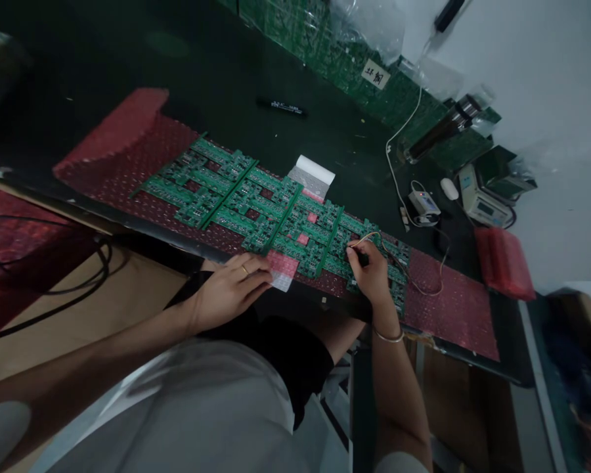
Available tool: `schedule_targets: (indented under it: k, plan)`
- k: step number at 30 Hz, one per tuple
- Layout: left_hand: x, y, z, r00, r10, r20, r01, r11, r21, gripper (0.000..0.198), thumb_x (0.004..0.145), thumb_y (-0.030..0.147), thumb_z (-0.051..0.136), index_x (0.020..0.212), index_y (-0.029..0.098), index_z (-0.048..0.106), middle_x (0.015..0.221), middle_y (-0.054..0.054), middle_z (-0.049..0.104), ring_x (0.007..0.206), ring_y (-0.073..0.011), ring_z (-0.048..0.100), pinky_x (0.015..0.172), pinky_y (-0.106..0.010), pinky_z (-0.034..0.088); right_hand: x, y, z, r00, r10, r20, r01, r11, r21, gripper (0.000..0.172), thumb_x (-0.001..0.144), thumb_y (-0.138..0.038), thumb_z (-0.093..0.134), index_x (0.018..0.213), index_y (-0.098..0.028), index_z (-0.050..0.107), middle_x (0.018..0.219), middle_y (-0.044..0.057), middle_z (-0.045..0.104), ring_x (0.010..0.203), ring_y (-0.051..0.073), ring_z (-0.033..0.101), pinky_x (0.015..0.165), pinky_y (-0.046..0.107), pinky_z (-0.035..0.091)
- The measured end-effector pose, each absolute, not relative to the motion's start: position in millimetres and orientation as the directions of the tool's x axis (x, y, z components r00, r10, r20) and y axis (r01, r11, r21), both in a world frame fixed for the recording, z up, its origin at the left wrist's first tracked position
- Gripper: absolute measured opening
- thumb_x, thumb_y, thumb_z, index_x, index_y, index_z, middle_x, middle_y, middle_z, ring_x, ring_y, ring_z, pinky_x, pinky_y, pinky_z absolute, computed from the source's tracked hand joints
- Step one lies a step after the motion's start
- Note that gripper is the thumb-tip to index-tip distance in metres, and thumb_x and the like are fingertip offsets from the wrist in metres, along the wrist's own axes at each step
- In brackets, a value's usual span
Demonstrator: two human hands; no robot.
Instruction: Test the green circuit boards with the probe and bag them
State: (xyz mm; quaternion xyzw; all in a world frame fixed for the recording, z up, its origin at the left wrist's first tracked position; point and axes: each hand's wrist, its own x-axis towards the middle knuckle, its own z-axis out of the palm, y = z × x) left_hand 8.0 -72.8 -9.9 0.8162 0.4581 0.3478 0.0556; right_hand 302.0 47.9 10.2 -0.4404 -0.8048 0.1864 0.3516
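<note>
Several green circuit boards (231,197) lie in a row on pink bubble wrap (453,302) along the table's front edge. My left hand (241,279), with a ring, rests at the front edge of the boards, fingers together beside a strip of white paper (282,282); whether it grips anything is hidden. Over the boards on the right, my right hand (369,266) is closed in a pinch on the end of a thin wire (398,263). The wire loops to the right over the wrap. A white roll end (315,171) sticks out behind the boards.
A black marker (283,107) lies on the dark table (201,79). Stacked green boards (325,66) with a paper label (375,73) stand at the back. To the right are a small white device (425,202), a bottle (443,128), a scale (482,203) and a red package (505,263).
</note>
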Motion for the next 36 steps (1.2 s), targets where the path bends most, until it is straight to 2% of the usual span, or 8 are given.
schedule_targets:
  k: [3, 7, 10, 13, 18, 22, 30, 36]
  plan:
    - [6.6, -77.1, -7.7, 0.337, 0.788, 0.516, 0.698, -0.577, 0.425, 0.013, 0.096, 0.014, 0.057, 0.091, 0.020, 0.068, 0.101, -0.006, 0.070, 0.100, -0.0210, 0.063, 0.090, -0.034, 0.051, 303.2, 48.6, 8.6, -0.366, 0.840, 0.400, 0.573, 0.542, -0.615, 0.014, 0.098, -0.033, 0.055, 0.096, -0.022, 0.062, 0.095, 0.007, 0.070, 0.094, 0.022, 0.067, 0.086, 0.039, 0.053]
    - [0.8, -74.7, 10.3, 0.314, 0.849, 0.425, 0.630, -0.521, 0.576, 0.016, 0.098, 0.017, 0.054, 0.090, 0.021, 0.068, 0.103, -0.005, 0.068, 0.100, -0.0192, 0.062, 0.088, -0.031, 0.050, 303.5, 49.6, 7.5, -0.367, 0.834, 0.413, 0.562, 0.552, -0.616, 0.014, 0.097, -0.034, 0.055, 0.096, -0.022, 0.063, 0.097, 0.008, 0.070, 0.096, 0.023, 0.067, 0.088, 0.040, 0.054]
    - [3.5, -44.6, 33.4, 0.315, 0.861, 0.399, 0.568, -0.508, 0.647, 0.016, 0.099, 0.022, 0.054, 0.091, 0.021, 0.068, 0.105, -0.005, 0.066, 0.101, -0.0190, 0.060, 0.089, -0.032, 0.049, 302.3, 50.2, 7.7, -0.367, 0.831, 0.419, 0.558, 0.557, -0.616, 0.014, 0.097, -0.034, 0.055, 0.095, -0.022, 0.062, 0.097, 0.008, 0.071, 0.096, 0.023, 0.067, 0.089, 0.041, 0.054]
    - [23.0, 11.5, 49.6, 0.403, 0.835, 0.374, 0.512, -0.544, 0.665, 0.014, 0.095, 0.021, 0.054, 0.090, 0.019, 0.067, 0.106, -0.005, 0.065, 0.106, -0.0197, 0.060, 0.096, -0.035, 0.048, 300.7, 49.7, 8.1, -0.368, 0.827, 0.426, 0.564, 0.562, -0.605, 0.014, 0.097, -0.033, 0.054, 0.096, -0.022, 0.062, 0.097, 0.008, 0.071, 0.095, 0.022, 0.067, 0.088, 0.040, 0.054]
    - [77.3, 106.0, 46.9, 0.643, 0.738, 0.204, 0.493, -0.603, 0.628, 0.015, 0.088, 0.013, 0.056, 0.087, 0.018, 0.070, 0.106, -0.007, 0.065, 0.106, -0.0200, 0.062, 0.095, -0.033, 0.047, 300.8, 47.4, 5.9, -0.263, 0.806, 0.530, 0.598, 0.567, -0.566, 0.014, 0.097, -0.032, 0.053, 0.094, -0.022, 0.062, 0.093, 0.008, 0.070, 0.092, 0.022, 0.067, 0.086, 0.038, 0.054]
    - [101.8, 140.1, 34.8, 0.740, 0.660, 0.133, 0.476, -0.653, 0.590, 0.017, 0.081, 0.008, 0.060, 0.075, 0.019, 0.072, 0.096, -0.005, 0.069, 0.101, -0.0195, 0.061, 0.093, -0.030, 0.046, 302.7, 48.7, 0.8, -0.093, 0.848, 0.522, 0.583, 0.471, -0.662, 0.016, 0.095, -0.033, 0.054, 0.095, -0.021, 0.064, 0.090, 0.007, 0.070, 0.086, 0.020, 0.067, 0.082, 0.035, 0.055]
    - [106.0, 149.4, 23.0, 0.787, 0.608, 0.108, 0.470, -0.704, 0.533, 0.017, 0.083, 0.012, 0.057, 0.080, 0.019, 0.072, 0.099, -0.005, 0.066, 0.104, -0.0203, 0.055, 0.095, -0.030, 0.042, 302.8, 51.5, -0.2, -0.057, 0.877, 0.477, 0.551, 0.426, -0.718, 0.017, 0.092, -0.033, 0.056, 0.092, -0.020, 0.066, 0.091, 0.007, 0.072, 0.087, 0.021, 0.068, 0.085, 0.036, 0.055]
    - [108.8, 149.3, 25.5, 0.794, 0.597, 0.110, 0.488, -0.736, 0.469, 0.017, 0.080, 0.006, 0.057, 0.080, 0.017, 0.069, 0.099, -0.005, 0.064, 0.102, -0.0201, 0.055, 0.095, -0.030, 0.042, 303.8, 51.2, 1.5, -0.063, 0.880, 0.472, 0.531, 0.430, -0.731, 0.017, 0.092, -0.033, 0.056, 0.092, -0.019, 0.066, 0.091, 0.007, 0.072, 0.088, 0.021, 0.068, 0.084, 0.035, 0.055]
